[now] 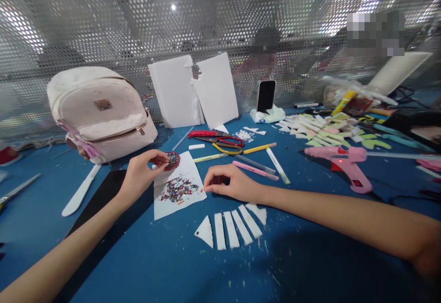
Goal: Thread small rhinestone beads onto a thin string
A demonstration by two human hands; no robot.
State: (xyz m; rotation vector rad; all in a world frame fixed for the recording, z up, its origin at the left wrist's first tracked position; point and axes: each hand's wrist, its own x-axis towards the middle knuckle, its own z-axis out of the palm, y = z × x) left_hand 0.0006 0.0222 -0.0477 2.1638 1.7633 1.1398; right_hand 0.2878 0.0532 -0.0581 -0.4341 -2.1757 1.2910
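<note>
At the upper part of a white paper sheet [159, 209], my left hand [146, 170] has its thumb and fingers pinched at the left side of a small round red-rimmed dish [177, 160] of dark glittery bits. Whether they grip the rim or a bit inside, I cannot tell. Loose multicoloured beads or sequins [179, 190] lie scattered on the paper. My right hand [234, 181] is closed, its thumb and index fingertips at the paper's right edge beside tiny red specks. Anything between them is too small to name. Several white foam strips [231, 229] fan out below, beside a white triangular piece [206, 233].
Behind lie red-handled pliers [206, 135], yellow-handled scissors [227, 148] and pens [255, 170]. A pink glue gun [339, 156] with a lit red light is at right. A backpack [103, 115], white boards [217, 92], a phone [266, 96] and cut strips [313, 127] stand or lie farther back.
</note>
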